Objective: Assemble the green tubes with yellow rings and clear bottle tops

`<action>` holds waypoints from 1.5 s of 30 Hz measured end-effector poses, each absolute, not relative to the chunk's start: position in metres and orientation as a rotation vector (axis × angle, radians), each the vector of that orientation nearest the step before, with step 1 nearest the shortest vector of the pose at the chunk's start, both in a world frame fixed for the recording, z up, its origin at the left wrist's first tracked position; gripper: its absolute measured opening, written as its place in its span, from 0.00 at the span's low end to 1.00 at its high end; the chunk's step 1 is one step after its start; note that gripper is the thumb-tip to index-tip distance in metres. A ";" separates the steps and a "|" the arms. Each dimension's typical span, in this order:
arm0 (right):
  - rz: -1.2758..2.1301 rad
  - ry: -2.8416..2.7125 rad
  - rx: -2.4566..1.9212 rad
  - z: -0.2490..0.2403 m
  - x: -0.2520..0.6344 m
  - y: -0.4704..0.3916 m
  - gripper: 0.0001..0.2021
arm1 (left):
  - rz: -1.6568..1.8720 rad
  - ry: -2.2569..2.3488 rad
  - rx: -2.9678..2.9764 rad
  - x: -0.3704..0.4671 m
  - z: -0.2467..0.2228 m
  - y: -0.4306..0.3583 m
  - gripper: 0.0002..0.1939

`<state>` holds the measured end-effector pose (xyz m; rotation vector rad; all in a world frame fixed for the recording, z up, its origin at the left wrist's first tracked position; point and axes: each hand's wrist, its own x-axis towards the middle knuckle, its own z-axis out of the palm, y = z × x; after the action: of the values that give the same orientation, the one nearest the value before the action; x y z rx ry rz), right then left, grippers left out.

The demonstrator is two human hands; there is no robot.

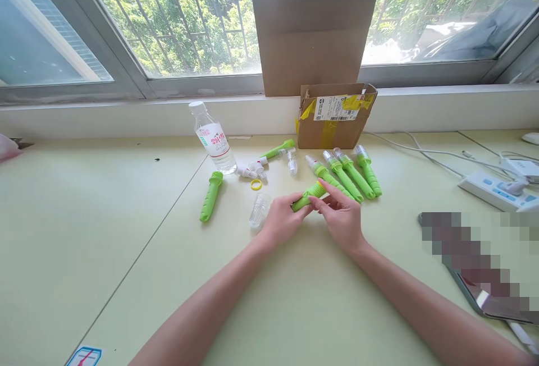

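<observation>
My left hand (284, 217) is wrapped round the lower part of a green ridged tube (302, 202). The fingers of my right hand (343, 217) pinch its upper end, where a yellow ring (320, 187) shows. Left of my left hand stands a clear ribbed cap (259, 210). Another yellow ring (256, 184) lies behind that cap, near small white-and-clear parts (257, 169). Just behind my right hand, several green tubes with clear caps (369, 172) lie side by side. A green tube without a cap (211, 197) rests farther left.
A water bottle (215, 140) stands at the back left of the parts. Behind them is an open cardboard box (332, 124) by the window. Cables run to a white power strip (497, 191) on the right, with a partly blurred phone-like device (467, 287) nearer me.
</observation>
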<state>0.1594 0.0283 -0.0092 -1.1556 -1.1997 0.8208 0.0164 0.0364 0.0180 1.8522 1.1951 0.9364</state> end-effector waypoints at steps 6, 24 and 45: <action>0.841 -1.191 -1.178 -0.008 0.159 0.028 0.28 | 0.945 1.193 1.831 0.016 0.017 0.036 0.14; 0.788 -1.206 -1.123 -0.010 0.160 0.027 0.18 | 0.960 1.165 1.786 0.017 0.016 0.036 0.16; 0.682 -1.309 -1.060 -0.006 0.160 0.026 0.18 | 0.792 0.949 1.372 0.010 0.020 0.042 0.19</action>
<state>0.1601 0.0259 -0.0065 -1.0602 -1.3091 0.6823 0.0100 0.0418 0.0203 1.3716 0.9487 0.7923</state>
